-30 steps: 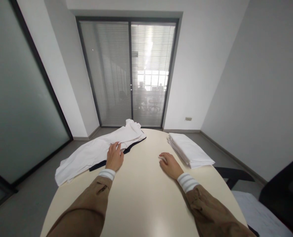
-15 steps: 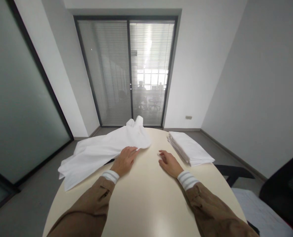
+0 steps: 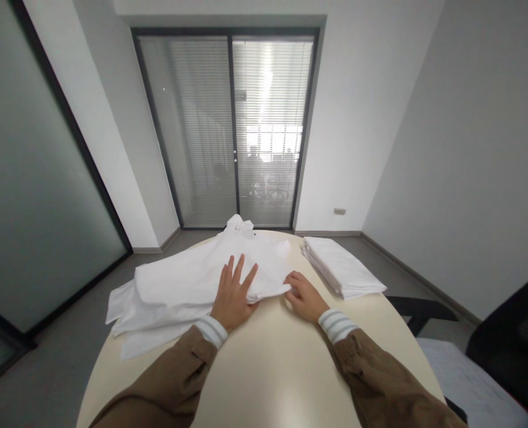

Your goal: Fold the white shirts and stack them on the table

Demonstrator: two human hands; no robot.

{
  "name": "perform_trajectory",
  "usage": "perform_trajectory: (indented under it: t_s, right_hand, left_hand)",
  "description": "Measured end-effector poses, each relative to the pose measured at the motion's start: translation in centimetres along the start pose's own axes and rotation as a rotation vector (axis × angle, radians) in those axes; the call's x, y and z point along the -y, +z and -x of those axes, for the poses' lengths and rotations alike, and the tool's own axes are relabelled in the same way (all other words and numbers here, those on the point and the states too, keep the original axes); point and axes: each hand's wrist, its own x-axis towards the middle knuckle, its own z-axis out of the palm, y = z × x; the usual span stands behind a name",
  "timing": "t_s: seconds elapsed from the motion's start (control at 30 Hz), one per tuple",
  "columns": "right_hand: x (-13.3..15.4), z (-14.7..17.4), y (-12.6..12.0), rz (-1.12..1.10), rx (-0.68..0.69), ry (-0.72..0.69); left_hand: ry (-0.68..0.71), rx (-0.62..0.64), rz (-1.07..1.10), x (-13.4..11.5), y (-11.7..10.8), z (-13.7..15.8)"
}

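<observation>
A white shirt [image 3: 174, 285] lies loosely spread over the left and far part of the round table [image 3: 264, 362], its bunched, collar-like end at the far edge. My left hand [image 3: 234, 297] rests on the cloth near its close edge with fingers spread; the thumb is beside that edge. With thumb and fingers closed, my right hand [image 3: 306, 296] pinches the right corner of the same edge. Part of the grip is hidden by the fingers.
To the right, a stack of folded white cloth [image 3: 344, 267] sits near the table's rim. A black chair [image 3: 508, 345] with a pale item on its seat [image 3: 464, 374] stands at the right. A glass door with blinds [image 3: 228, 131] is ahead.
The shirt's near edge has spread rightward to my right hand, which has closed on it. My left hand has turned and spread its fingers on the cloth. The collar-like end has sunk lower.
</observation>
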Motion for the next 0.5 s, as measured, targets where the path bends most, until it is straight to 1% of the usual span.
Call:
perform_trajectory:
  t_s: [0.07,0.13,0.2,0.33,0.4,0.5]
  right_hand:
    - [0.8,-0.1,-0.3,-0.075,0.061,-0.017]
    - [1.4,-0.2,-0.6,-0.133,0.128,-0.041]
    - [1.7,-0.2,-0.7,-0.154,0.165,-0.060]
    - [1.3,0.0,-0.3,-0.108,0.134,-0.031]
    - [1.0,0.2,0.1,-0.097,0.109,0.016]
    - [0.5,0.3,0.4,-0.100,0.088,0.076]
  left_hand:
    - [-0.111,-0.005,-0.057,0.7,0.5,0.1]
    - [-0.188,0.065,-0.087,1.1,1.0,0.3]
    - [-0.220,0.170,-0.101,1.4,1.2,0.5]
    - [-0.139,0.351,-0.108,1.3,1.1,0.5]
    - [-0.103,0.398,-0.143,1.1,1.0,0.3]
    - [-0.106,0.435,-0.193,0.5,0.7,-0.1]
